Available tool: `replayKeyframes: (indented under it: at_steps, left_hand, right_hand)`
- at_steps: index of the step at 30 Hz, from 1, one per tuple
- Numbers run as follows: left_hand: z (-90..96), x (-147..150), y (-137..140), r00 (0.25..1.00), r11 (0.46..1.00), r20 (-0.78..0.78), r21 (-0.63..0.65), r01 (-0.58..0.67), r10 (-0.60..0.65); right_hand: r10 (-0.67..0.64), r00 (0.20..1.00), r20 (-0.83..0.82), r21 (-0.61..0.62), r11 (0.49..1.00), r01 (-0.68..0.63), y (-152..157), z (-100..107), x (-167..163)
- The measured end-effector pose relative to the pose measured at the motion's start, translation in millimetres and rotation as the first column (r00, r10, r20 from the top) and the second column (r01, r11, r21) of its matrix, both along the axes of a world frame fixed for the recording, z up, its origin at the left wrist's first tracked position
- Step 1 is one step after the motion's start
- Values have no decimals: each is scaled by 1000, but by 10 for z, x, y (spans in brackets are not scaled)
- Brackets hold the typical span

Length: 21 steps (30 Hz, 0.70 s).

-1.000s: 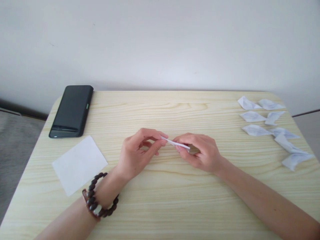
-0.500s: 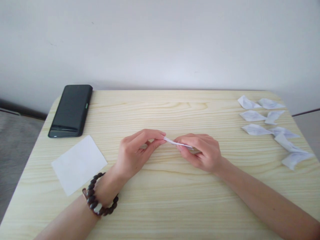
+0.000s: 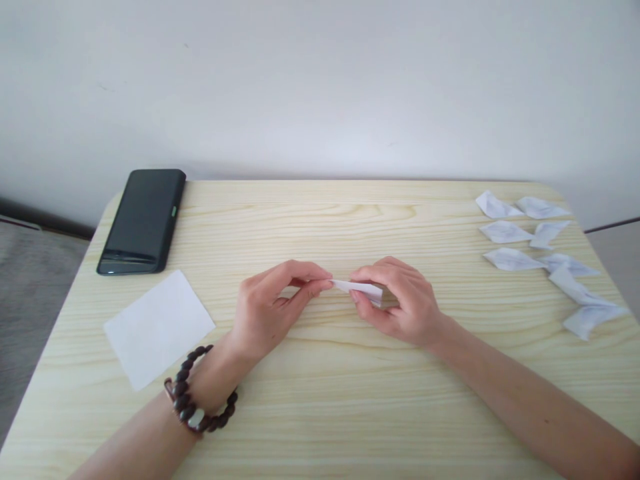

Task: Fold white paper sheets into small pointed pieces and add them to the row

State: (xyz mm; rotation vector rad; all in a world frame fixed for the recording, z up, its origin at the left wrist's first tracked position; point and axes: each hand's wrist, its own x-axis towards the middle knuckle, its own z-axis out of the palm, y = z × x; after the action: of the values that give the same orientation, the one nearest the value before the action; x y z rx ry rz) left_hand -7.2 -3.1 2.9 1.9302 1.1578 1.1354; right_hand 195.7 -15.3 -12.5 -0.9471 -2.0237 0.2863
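A small folded strip of white paper (image 3: 359, 289) is held between both hands just above the middle of the wooden table (image 3: 320, 400). My left hand (image 3: 273, 310) pinches its left end between thumb and forefinger; a dark bead bracelet (image 3: 195, 400) circles that wrist. My right hand (image 3: 400, 300) grips the paper's right end, fingers curled over it, so part of the paper is hidden.
A flat white sheet (image 3: 157, 328) lies at the left, with a black phone (image 3: 143, 220) behind it near the table's far left corner. Several folded white paper pieces (image 3: 543, 257) are spread at the far right by the edge. A pale wall rises behind.
The paper, tilted and edge-on before, now lies more level and shows a broader face. My right fingers have shifted over its right end; both hands stay in place.
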Motion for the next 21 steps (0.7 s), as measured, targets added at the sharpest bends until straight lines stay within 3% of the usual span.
replayKeyframes:
  at_steps: [3, 6, 12, 21]
  left_hand:
    - [24, -1, 5, 1000, 1000, -18, -12, -11, 10]
    - [37, -1, 9, 1000, 994, 2, -107, -9, 9]
    - [38, 3, 14, 994, 974, 93, -213, 79, -60]
    - [26, -24, 27, 975, 966, 61, -134, 219, -213]
  right_hand:
    - [32, 999, 3, -7, 999, -32, 0, -11, 8]
    - [34, 999, -8, -5, 999, -34, -3, -5, 11]
    - [6, 1000, 5, -43, 999, -6, -4, 34, -3]
    - [50, 999, -2, -34, 998, -50, 8, 19, 9]
